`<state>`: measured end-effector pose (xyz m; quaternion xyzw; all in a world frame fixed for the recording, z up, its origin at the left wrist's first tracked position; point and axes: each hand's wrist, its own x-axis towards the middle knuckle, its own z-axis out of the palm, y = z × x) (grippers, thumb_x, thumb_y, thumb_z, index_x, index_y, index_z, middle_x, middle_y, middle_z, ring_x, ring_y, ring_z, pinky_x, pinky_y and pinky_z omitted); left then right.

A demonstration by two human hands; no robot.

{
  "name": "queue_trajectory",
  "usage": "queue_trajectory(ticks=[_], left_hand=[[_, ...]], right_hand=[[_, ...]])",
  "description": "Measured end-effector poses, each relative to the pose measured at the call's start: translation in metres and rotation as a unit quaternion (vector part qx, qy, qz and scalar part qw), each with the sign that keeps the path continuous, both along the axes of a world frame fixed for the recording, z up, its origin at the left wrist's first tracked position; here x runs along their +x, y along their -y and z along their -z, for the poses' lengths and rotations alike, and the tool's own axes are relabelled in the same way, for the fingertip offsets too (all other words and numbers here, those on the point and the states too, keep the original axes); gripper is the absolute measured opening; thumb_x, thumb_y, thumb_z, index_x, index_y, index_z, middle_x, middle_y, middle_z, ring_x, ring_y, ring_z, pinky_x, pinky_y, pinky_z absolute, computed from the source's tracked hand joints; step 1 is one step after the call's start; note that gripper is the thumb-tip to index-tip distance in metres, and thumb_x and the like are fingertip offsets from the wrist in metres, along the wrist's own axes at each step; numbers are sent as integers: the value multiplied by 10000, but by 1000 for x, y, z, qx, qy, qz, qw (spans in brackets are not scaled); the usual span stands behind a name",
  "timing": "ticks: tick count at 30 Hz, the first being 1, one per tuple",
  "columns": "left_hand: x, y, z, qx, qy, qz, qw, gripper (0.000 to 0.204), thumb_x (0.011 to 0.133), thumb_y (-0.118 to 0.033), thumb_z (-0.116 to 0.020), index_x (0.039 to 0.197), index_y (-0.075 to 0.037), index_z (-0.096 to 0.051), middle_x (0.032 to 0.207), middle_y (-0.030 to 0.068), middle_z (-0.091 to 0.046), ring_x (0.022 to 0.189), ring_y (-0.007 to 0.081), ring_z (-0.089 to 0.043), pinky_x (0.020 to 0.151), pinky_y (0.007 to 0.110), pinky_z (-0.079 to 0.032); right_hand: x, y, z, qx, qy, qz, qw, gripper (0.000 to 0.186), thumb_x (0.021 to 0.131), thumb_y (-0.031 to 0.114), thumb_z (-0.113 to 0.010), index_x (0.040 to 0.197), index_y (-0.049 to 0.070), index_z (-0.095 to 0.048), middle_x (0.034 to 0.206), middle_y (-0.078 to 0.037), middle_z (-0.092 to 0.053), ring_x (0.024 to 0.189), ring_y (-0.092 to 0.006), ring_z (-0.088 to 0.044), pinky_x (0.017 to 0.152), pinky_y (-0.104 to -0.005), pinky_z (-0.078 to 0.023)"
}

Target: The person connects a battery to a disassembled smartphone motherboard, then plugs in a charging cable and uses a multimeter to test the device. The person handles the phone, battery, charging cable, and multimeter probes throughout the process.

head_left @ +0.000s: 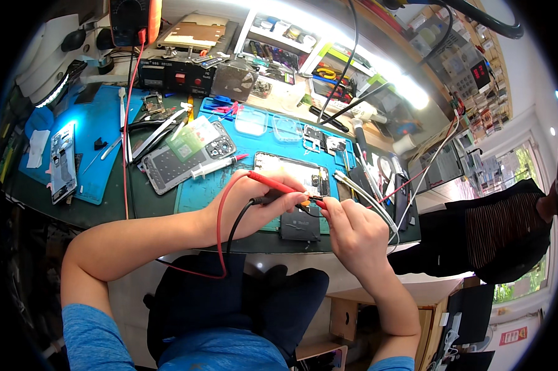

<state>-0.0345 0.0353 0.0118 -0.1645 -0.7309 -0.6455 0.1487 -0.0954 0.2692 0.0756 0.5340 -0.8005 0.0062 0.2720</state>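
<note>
My left hand [245, 213] is closed round a red test probe [268, 181] and a black test probe [260, 201], both pointing right. Their leads loop down below my wrist. My right hand [359, 235] is closed in a pinch at the probe tips; a small red and black piece [318, 201] shows at its fingertips, too small to name. Beneath the hands an opened phone [282, 162] lies on the blue mat [195, 196], partly hidden by my left hand. A black phone battery [299, 227] sits at the mat's near edge, below the fingertips.
A phone back housing [161, 167] and a syringe [214, 167] lie left of the hands. Farther left is another phone [63, 161]. A multimeter [129, 23] stands at the far left. White cables [369, 196] and tools crowd the right. A person [495, 229] is at right.
</note>
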Motion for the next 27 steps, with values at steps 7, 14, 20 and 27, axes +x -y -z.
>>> queue_trajectory(ticks=[7, 14, 20, 27], left_hand=[[2, 3, -2, -45, -58, -11, 997, 182, 1037, -65, -701, 1188, 28, -741, 974, 104, -764, 878, 146, -733, 775, 288, -578], [2, 3, -1, -73, -114, -13, 991, 162, 1006, -48, -729, 1142, 37, -752, 1045, 137, -782, 905, 214, -758, 788, 318, -591], [3, 2, 1, -100, -137, -30, 985, 191, 979, -76, -768, 1142, 23, -762, 1047, 145, -786, 894, 244, -765, 791, 328, -599], [-1, 7, 0, -91, -134, 28, 986, 253, 951, -124, -809, 1168, -22, -726, 1021, 137, -775, 863, 274, -756, 751, 354, -593]], right_hand=[[-2, 4, 2, 35, 9, -5, 999, 143, 945, 108, -733, 1065, 49, -680, 776, -46, -539, 660, -209, -621, 572, -352, -476], [0, 7, 2, 56, 4, -9, 998, 152, 976, 175, -719, 1025, 37, -680, 805, -34, -535, 684, -167, -632, 571, -332, -469], [7, 13, -8, 44, 30, 12, 999, 340, 933, 244, -781, 1174, 17, -700, 905, -58, -619, 729, -201, -670, 593, -337, -514], [-1, 24, 1, -61, 195, -73, 976, 545, 898, 112, -786, 1420, 60, -641, 979, -95, -679, 799, -263, -706, 645, -360, -571]])
